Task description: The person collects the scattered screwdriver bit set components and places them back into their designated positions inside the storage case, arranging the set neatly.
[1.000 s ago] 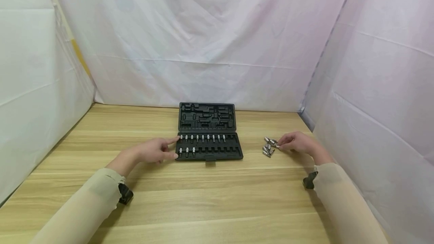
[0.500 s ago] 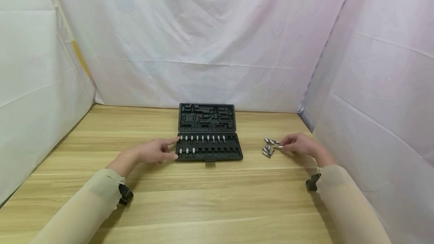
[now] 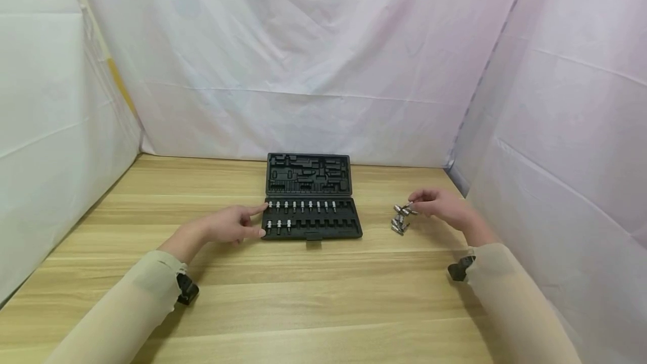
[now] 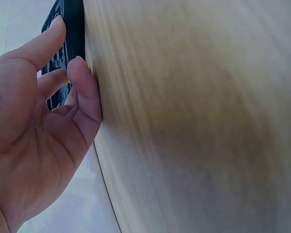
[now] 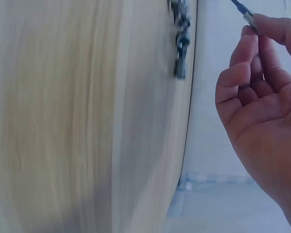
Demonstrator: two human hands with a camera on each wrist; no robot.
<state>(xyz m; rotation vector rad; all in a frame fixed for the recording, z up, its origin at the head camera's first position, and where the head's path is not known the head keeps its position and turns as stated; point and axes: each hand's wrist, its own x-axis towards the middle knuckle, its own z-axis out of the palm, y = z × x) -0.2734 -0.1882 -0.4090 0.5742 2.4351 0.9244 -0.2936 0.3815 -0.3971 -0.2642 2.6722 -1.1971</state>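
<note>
One bit (image 5: 248,18), clear only in the right wrist view, is pinched by the right hand (image 5: 264,104) near loose bits (image 3: 400,220); only from the head is the whole case (image 3: 323,215) shown, touched by the left hand (image 3: 229,224), forefinger and thumb spread.

A gap lies between case (image 3: 323,215) and loose bits (image 3: 400,222); the left grip (image 3: 233,224) bars the case's left side.

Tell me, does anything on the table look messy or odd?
Yes: loose metal pieces lie jumbled on the table, right of the black case, while other pieces sit in neat rows inside it. Nothing looks spilled; they're too small to check for damage.
</note>
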